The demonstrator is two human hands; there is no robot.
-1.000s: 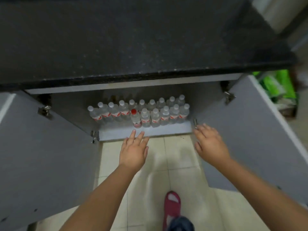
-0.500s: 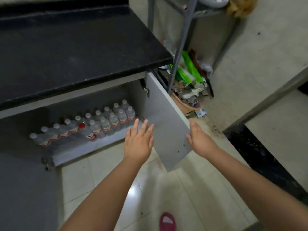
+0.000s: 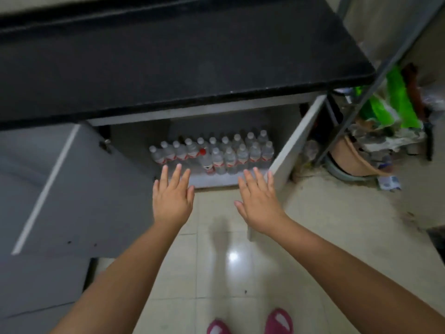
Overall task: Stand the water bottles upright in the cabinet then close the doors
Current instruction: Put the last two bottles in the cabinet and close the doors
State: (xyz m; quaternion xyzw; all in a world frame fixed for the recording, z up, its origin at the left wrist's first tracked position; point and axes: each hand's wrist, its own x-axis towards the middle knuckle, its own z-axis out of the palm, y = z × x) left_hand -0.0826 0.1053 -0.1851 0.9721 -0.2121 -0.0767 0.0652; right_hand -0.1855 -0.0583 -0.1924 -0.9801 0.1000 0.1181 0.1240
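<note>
Water bottles [image 3: 218, 150] are standing upright in two rows on the cabinet's bottom shelf [image 3: 216, 180], packed cap to cap, one red-capped bottle [image 3: 205, 160] sitting in the front row. Below, the pale tiled floor [image 3: 325, 227] is carrying two pink slippers [image 3: 279, 321] and a heap of clutter [image 3: 375, 145] on the right.

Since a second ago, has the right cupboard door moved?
Yes. The right door has swung inward toward the water bottles, now nearly edge-on.
</note>
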